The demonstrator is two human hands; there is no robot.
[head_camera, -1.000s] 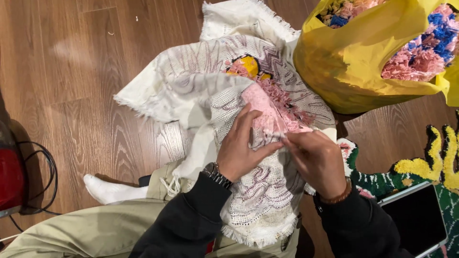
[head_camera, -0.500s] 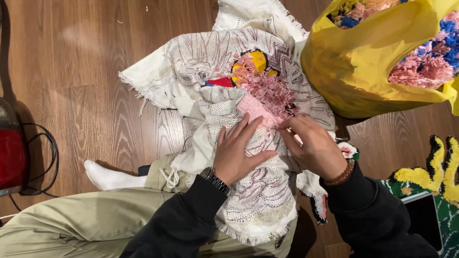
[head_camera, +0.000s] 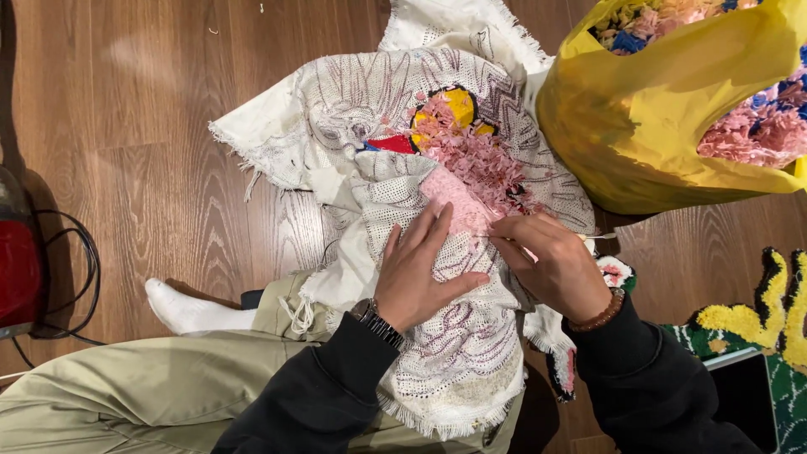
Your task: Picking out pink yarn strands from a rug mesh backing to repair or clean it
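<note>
A white mesh rug canvas [head_camera: 353, 109] with purple drawn lines lies over my lap and the wooden floor. A patch of pink, yellow and red yarn tufts [head_camera: 471, 151] fills its middle. My left hand [head_camera: 424, 273] presses flat on the canvas, fingers spread, just below the pink patch. My right hand [head_camera: 555, 265] is closed around a thin hook tool [head_camera: 601, 237] whose metal end sticks out to the right, its working end at the pink patch's edge.
A yellow plastic bag [head_camera: 664, 118] full of pink and blue yarn pieces stands at the upper right. A finished tufted piece in green, yellow and black [head_camera: 756, 319] lies at the right, beside a dark tablet [head_camera: 744, 399]. A red appliance [head_camera: 17, 269] with a black cord sits at the left.
The view has shifted slightly. My left hand has flattened onto the canvas, and my right hand has moved a little up towards the pink patch.
</note>
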